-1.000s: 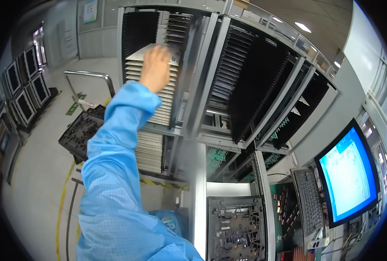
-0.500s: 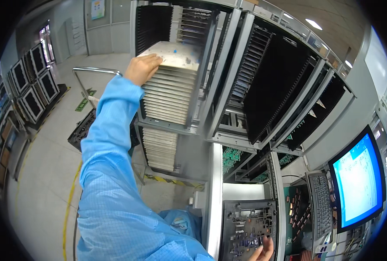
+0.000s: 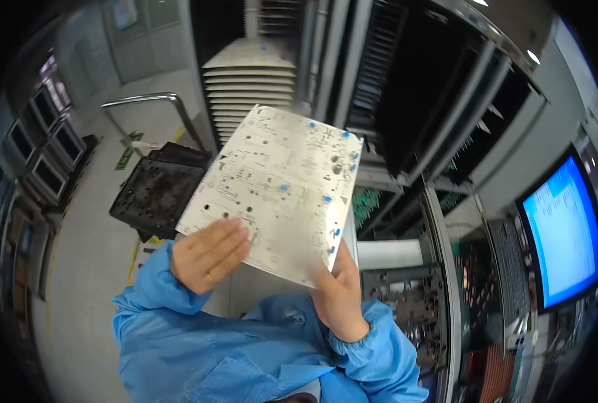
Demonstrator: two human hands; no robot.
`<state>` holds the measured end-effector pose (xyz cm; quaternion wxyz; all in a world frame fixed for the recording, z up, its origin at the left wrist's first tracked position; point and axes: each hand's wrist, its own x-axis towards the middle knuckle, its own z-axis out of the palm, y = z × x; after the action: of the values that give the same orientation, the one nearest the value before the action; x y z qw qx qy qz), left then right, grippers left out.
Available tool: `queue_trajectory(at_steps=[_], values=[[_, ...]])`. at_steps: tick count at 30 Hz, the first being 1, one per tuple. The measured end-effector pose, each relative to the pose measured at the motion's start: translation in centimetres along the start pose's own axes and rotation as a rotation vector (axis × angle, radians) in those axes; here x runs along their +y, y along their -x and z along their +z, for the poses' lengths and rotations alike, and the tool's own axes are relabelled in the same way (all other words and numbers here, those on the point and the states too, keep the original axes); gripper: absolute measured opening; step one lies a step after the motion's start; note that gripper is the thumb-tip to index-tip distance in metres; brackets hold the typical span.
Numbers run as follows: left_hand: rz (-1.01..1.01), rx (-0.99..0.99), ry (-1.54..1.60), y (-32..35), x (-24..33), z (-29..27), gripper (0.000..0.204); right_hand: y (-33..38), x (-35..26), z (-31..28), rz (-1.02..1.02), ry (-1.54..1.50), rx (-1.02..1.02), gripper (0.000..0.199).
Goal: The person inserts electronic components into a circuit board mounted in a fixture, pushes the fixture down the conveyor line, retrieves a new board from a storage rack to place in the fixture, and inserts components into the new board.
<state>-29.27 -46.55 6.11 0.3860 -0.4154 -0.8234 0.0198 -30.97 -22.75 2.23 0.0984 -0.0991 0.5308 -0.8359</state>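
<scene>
Board (image 3: 282, 171), long axis up-right, right hand (image 3: 340, 300) gripping it, left hand (image 3: 206, 257) perhaps gripping

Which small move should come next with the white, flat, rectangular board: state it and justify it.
Probably swing the white, flat, rectangular board rightward, toward the dark, rectangular tray: the bare right hand grips the board's near right corner, the bare left hand lies over its near left part, and the tray shows beyond the blue fabric right sleeve.
</scene>
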Motion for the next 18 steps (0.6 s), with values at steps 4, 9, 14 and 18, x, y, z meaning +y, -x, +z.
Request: queue_trajectory(at_steps=[4,9,14,18], values=[[0.022,-0.099,0.427,-2.5,2.5,5.6,0.029,2.5,-1.9,-5.3,-0.019,-0.027,0.164,0.045],[0.022,-0.025,0.843,-11.2,1.2,10.9,0.048,12.9,-9.4,-16.6,-0.068,0.292,0.418,0.049],[0.175,-0.181,1.451,-24.3,6.5,24.4,0.048,20.9,-13.0,-21.4,0.015,0.407,0.605,0.05],[0.151,-0.65,1.784,-28.0,13.6,29.5,0.058,22.6,-10.5,-25.2,0.124,0.325,0.658,0.049]])
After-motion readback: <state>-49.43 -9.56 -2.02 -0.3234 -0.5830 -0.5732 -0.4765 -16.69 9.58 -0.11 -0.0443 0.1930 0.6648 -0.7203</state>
